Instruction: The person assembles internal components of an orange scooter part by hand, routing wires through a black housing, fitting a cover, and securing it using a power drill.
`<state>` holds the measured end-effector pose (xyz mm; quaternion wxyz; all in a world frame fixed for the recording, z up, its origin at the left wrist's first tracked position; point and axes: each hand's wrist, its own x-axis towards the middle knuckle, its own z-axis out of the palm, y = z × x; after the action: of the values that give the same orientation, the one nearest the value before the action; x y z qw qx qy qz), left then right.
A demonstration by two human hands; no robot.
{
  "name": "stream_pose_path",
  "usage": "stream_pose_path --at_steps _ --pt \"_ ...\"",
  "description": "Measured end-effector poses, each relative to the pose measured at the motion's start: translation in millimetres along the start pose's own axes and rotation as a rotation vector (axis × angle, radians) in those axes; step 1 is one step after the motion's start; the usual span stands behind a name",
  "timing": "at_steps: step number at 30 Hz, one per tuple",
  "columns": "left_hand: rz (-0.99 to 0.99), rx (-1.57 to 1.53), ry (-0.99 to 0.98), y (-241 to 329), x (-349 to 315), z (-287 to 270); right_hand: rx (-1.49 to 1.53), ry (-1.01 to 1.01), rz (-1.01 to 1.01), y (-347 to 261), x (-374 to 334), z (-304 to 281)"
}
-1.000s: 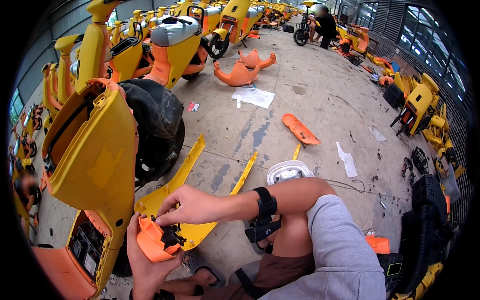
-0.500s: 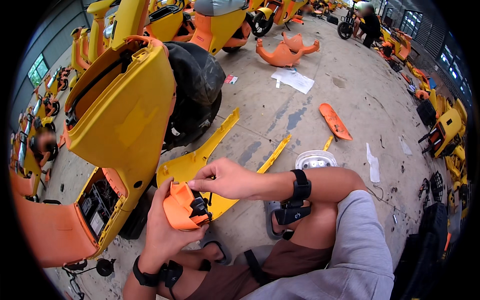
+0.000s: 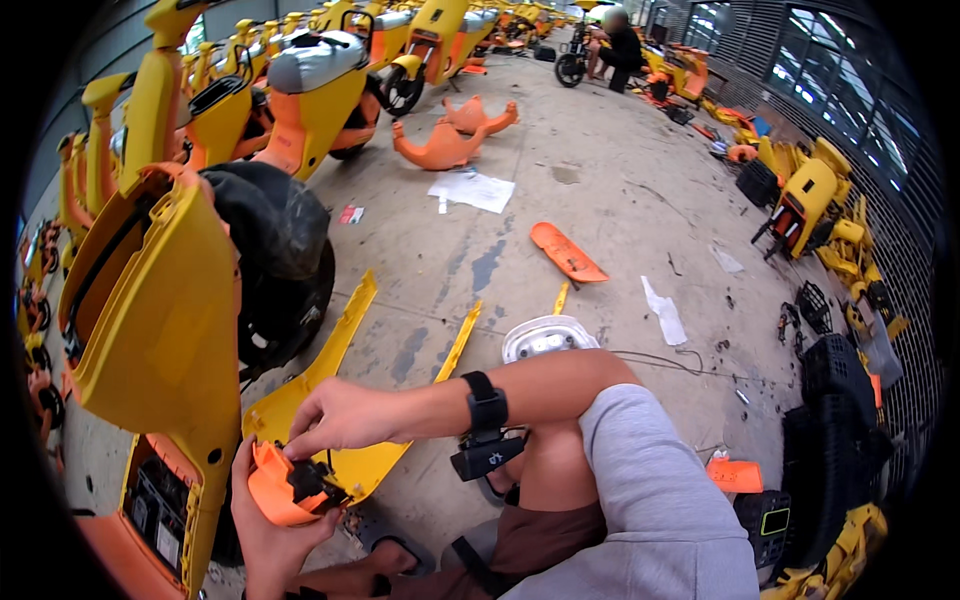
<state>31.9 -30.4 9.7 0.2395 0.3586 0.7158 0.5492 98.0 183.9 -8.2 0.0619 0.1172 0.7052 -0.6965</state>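
My left hand (image 3: 262, 548) is wrapped round a small orange plastic cover (image 3: 272, 492) from below and the left side. A black fitting (image 3: 312, 482) with a short dark cable sits in the cover's open side. Above it, my right hand (image 3: 348, 415) is closed, thumb and fingertips pinched together at the fitting's upper edge; what lies between them is hidden. Under both hands a forked yellow body panel (image 3: 370, 470) lies on the floor. Close on the left stands a partly stripped yellow scooter body (image 3: 160, 310).
A white lamp-like housing (image 3: 545, 338) rests beyond my right forearm. Farther off lie a curved orange panel (image 3: 567, 252), orange fairings (image 3: 440, 148) and white paper (image 3: 475, 190). Scooters line the back left; loose parts (image 3: 810, 190) line the right wall. A person (image 3: 622, 50) crouches far back.
The view has swung right, shifting the scene leftward. My left hand still holds the orange cover, now tilted differently. My right fingertips have moved from the cover's edge toward the black fitting.
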Motion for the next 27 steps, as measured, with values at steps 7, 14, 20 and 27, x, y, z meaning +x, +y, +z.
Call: stream_pose_path --at_steps 7,14,20,27 --pt "-0.018 -0.058 -0.02 3.3 1.7 5.8 -0.039 0.045 -0.078 2.4 -4.1 1.1" --pt "-0.019 0.026 -0.072 1.6 3.5 -0.6 -0.114 0.029 -0.133 7.0 -1.8 5.7" --pt "-0.044 0.07 -0.096 5.0 3.9 0.1 -0.102 -0.004 -0.116 21.3 8.4 4.8" --pt "-0.014 0.128 -0.054 3.5 1.0 0.3 -0.143 -0.013 -0.126 9.2 1.2 -1.7"
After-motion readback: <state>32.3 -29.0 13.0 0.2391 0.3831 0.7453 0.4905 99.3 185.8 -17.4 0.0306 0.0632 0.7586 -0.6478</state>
